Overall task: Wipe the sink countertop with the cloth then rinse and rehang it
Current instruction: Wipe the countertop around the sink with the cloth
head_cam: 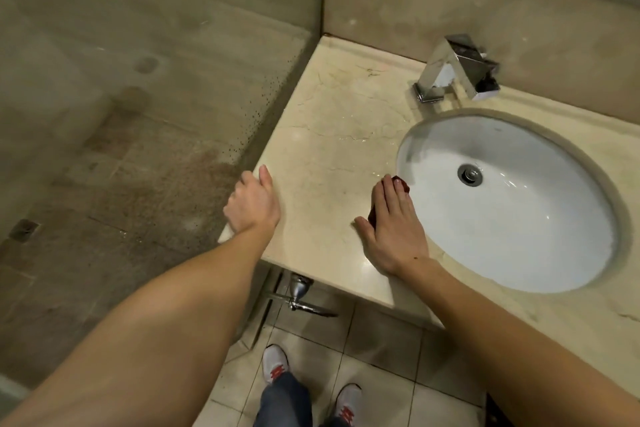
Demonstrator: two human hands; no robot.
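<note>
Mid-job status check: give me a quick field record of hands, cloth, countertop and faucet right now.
right hand: flat, pressing cloth on countertop at left rim of basin
left hand: rests on countertop left edge
cloth: dark red, mostly hidden under hand
countertop: wet streaks between faucet and basin
faucet: no water running

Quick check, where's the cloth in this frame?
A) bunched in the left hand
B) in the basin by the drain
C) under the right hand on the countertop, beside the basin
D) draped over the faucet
C: the dark red cloth peeks out from under the flat right hand on the countertop, just left of the basin; the left hand rests at the counter's left edge with no cloth.
</note>
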